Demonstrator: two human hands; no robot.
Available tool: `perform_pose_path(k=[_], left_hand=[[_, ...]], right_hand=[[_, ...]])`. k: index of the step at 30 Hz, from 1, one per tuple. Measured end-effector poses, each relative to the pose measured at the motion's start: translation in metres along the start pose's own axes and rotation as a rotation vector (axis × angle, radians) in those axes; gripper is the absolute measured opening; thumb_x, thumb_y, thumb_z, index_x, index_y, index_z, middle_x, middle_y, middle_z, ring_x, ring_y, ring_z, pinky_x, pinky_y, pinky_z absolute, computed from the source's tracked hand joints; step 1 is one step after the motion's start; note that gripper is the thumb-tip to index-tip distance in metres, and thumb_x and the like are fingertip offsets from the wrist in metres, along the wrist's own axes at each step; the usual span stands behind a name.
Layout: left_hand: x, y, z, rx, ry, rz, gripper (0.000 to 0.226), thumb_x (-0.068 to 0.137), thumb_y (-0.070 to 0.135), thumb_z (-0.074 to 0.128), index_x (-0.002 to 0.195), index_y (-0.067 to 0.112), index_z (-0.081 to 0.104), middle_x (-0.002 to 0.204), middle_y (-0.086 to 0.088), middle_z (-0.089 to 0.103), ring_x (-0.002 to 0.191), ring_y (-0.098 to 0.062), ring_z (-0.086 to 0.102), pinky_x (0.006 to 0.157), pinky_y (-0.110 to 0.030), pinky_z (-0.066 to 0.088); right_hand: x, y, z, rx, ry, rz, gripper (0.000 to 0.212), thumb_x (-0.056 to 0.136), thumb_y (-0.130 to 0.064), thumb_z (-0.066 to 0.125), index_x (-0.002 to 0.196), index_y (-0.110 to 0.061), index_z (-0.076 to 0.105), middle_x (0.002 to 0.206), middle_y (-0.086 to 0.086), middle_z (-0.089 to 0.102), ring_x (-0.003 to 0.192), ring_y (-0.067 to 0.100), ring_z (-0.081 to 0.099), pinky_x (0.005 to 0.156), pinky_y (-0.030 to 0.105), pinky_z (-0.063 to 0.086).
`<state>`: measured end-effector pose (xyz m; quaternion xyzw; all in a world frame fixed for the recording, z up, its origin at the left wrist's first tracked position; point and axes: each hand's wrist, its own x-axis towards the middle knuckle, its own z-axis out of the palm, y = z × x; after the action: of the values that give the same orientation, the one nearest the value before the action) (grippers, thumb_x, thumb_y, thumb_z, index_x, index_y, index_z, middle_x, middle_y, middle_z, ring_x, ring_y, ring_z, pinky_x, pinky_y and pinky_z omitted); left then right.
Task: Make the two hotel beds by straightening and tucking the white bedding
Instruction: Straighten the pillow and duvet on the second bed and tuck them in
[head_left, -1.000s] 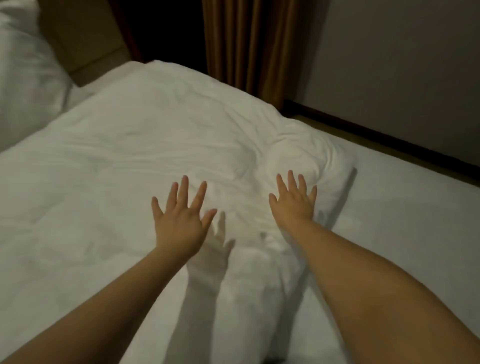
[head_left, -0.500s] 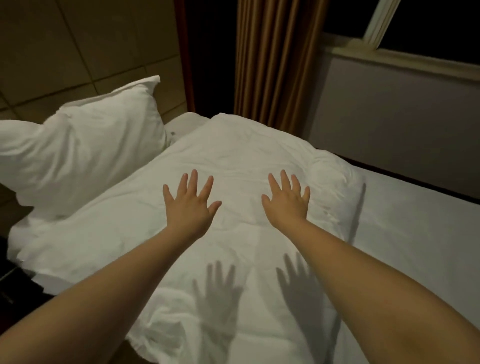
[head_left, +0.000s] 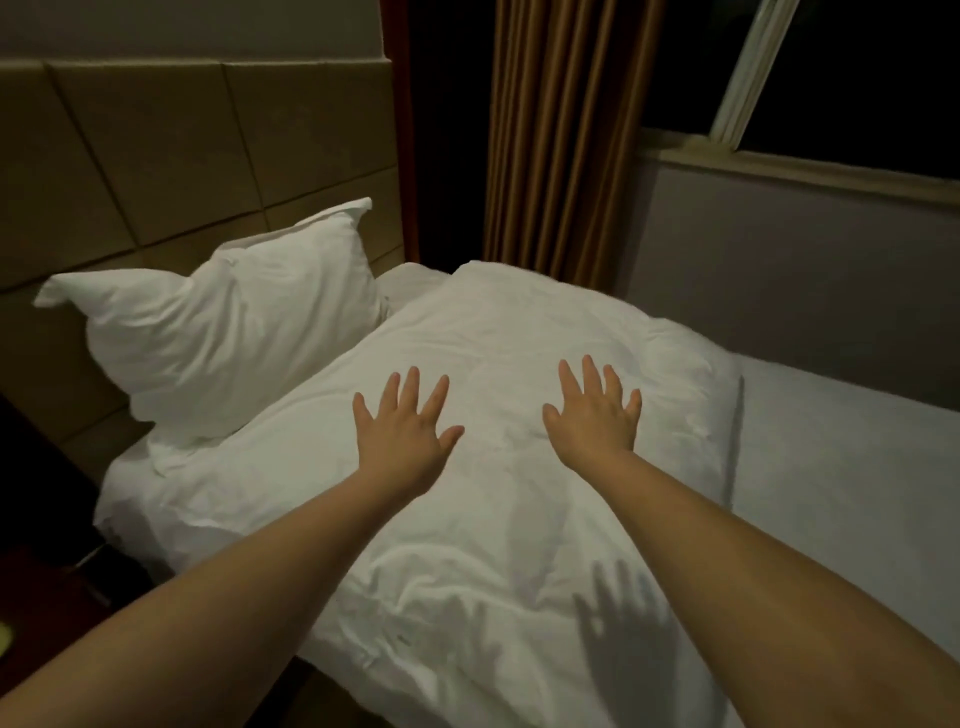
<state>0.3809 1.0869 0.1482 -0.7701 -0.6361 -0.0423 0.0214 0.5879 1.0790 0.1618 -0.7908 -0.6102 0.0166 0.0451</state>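
A crumpled white duvet (head_left: 498, 530) lies across the bed, bunched along its right edge beside the bare white sheet (head_left: 852, 467). My left hand (head_left: 405, 436) is stretched out over the duvet's upper middle, palm down with fingers spread. My right hand (head_left: 592, 415) is held the same way a little to the right. Both hands hold nothing, and their shadows fall on the duvet nearer to me. A white pillow (head_left: 228, 332) leans against the headboard at the left.
A tan padded headboard (head_left: 156, 150) runs along the left wall. Brown curtains (head_left: 561, 135) hang behind the bed's far corner. A dark window with a pale sill (head_left: 810, 171) is at the upper right, and dark floor (head_left: 47, 561) shows at the left.
The view has tilted up towards the head of the bed, bringing the pillow, headboard and window into sight. Both hands stay spread and have moved up the duvet towards the pillow.
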Motion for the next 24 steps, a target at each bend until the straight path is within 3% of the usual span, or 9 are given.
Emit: perform_pose_path(k=[5, 9, 15, 24], left_hand=[[0.005, -0.080, 0.013, -0.012, -0.048, -0.069, 0.067, 0.095, 0.062, 0.017, 0.149, 0.036, -0.011, 0.160, -0.004, -0.003, 0.147, -0.025, -0.003, 0.114, -0.057, 0.006], [0.059, -0.145, 0.020, -0.005, 0.030, -0.022, 0.070, 0.094, 0.063, 0.020, 0.148, 0.036, -0.015, 0.160, -0.007, 0.005, 0.146, -0.026, 0.004, 0.112, -0.056, 0.011], [0.153, -0.235, 0.031, -0.041, -0.044, -0.017, 0.071, 0.094, 0.063, 0.023, 0.149, 0.034, -0.012, 0.159, -0.007, 0.002, 0.146, -0.027, 0.003, 0.113, -0.056, 0.010], [0.286, -0.268, 0.057, -0.086, -0.106, -0.006, 0.071, 0.094, 0.063, 0.022, 0.150, 0.034, -0.011, 0.160, -0.005, -0.002, 0.146, -0.026, -0.001, 0.113, -0.057, 0.006]], right_hand=[[-0.008, -0.072, 0.023, 0.040, -0.068, -0.015, 0.061, 0.101, -0.047, 0.026, 0.153, -0.031, -0.002, 0.161, -0.002, -0.010, 0.147, 0.024, -0.010, 0.116, 0.051, -0.003], [0.032, -0.126, 0.033, 0.037, -0.073, 0.066, 0.061, 0.101, -0.044, 0.027, 0.153, -0.030, -0.002, 0.161, -0.001, -0.009, 0.147, 0.025, -0.008, 0.116, 0.051, -0.002], [0.099, -0.217, 0.046, 0.068, -0.129, 0.134, 0.061, 0.101, -0.042, 0.029, 0.153, -0.030, 0.000, 0.161, -0.001, -0.009, 0.147, 0.025, -0.004, 0.117, 0.050, 0.000], [0.231, -0.262, 0.062, 0.033, -0.146, 0.159, 0.062, 0.101, -0.041, 0.030, 0.153, -0.029, 0.000, 0.161, 0.001, -0.008, 0.147, 0.026, -0.003, 0.117, 0.050, 0.002]])
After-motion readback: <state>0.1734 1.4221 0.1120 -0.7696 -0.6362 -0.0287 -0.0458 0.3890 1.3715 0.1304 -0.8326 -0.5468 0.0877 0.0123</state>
